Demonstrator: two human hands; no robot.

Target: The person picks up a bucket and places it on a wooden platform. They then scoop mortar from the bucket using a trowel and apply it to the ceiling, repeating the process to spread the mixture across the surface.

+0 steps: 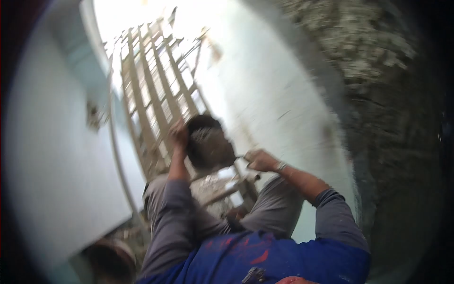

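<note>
A dark, round pan with a grey-brown mass like mortar in it is held up in front of my knees, its face tilted toward me. My left hand is closed on the pan's left rim. On the other side, my right hand is a closed fist around a thin dark handle that meets the pan's right edge. Blur hides whether that handle is part of the pan or of a separate tool.
Slatted wooden or bamboo framing rises ahead. A pale wall stands to the right, beside rough grey-brown material. On the left are a white panel, a long pole and a dark round container.
</note>
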